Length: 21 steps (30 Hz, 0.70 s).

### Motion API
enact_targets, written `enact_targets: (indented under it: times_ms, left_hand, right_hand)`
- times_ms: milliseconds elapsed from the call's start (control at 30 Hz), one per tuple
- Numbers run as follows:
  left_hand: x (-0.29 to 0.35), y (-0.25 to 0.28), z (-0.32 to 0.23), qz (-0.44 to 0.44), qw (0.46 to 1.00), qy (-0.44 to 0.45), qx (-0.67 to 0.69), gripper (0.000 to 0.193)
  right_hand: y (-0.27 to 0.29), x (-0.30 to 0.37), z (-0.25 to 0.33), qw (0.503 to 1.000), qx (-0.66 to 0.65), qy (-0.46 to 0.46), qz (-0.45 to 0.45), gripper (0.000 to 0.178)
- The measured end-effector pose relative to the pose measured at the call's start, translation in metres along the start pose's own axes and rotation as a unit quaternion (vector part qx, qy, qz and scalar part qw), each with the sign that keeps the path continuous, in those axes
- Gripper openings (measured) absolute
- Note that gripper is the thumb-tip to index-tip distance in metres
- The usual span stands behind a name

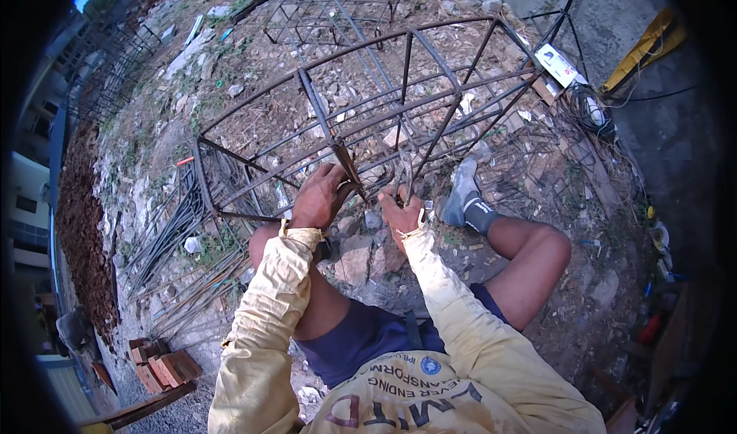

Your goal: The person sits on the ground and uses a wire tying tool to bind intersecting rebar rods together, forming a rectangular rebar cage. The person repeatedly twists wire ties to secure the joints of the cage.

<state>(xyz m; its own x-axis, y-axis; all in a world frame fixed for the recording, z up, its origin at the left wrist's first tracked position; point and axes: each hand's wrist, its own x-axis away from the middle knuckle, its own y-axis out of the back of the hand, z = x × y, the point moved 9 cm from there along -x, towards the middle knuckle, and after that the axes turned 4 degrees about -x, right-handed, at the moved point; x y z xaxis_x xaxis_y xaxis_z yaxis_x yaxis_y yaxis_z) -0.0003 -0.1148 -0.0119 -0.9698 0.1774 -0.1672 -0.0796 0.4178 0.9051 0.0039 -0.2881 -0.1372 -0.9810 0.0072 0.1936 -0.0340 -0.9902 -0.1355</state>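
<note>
A long cage of rusty steel bars (368,127) with rectangular stirrups lies across the ground in front of me. My left hand (318,194) is closed at the near side of the cage, its fingers around the lower end of a stirrup (345,161). Close beside it, my right hand (400,211) is wrapped around the handles of metal pincers (407,169). The pincers point away from me, toward the bars, and their jaws are hard to make out against the steel. Any tie wire at the joint is too small to tell.
Another bar cage (334,19) stands farther off. Loose rods (165,219) lie in a bundle at left, near stacked red bricks (163,365). At right are a white box (558,65) and a yellow cloth (641,50). Stones (355,259) and rubble cover the ground between my legs.
</note>
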Motion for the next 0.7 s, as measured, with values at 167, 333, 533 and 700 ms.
enact_targets:
  times_ms: [167,333,533,700]
  left_hand:
    - [0.009,0.001,0.004,0.034,0.999,-0.026,-0.027,0.023]
    - [0.011,0.007,0.009,0.040,0.999,-0.005,0.002,0.019]
    - [0.013,0.012,0.012,0.001,1.000,0.004,0.024,0.019]
    - [0.015,0.017,0.019,-0.051,0.996,0.025,0.074,0.017]
  right_hand:
    - [-0.004,0.003,0.014,0.996,-0.070,-0.045,0.009,0.012]
    - [-0.012,-0.003,0.013,0.992,-0.113,-0.040,0.049,0.011]
    - [-0.013,-0.007,0.011,0.996,-0.074,-0.032,0.043,0.014]
    - [-0.014,-0.004,0.017,0.994,-0.073,-0.060,0.049,0.014]
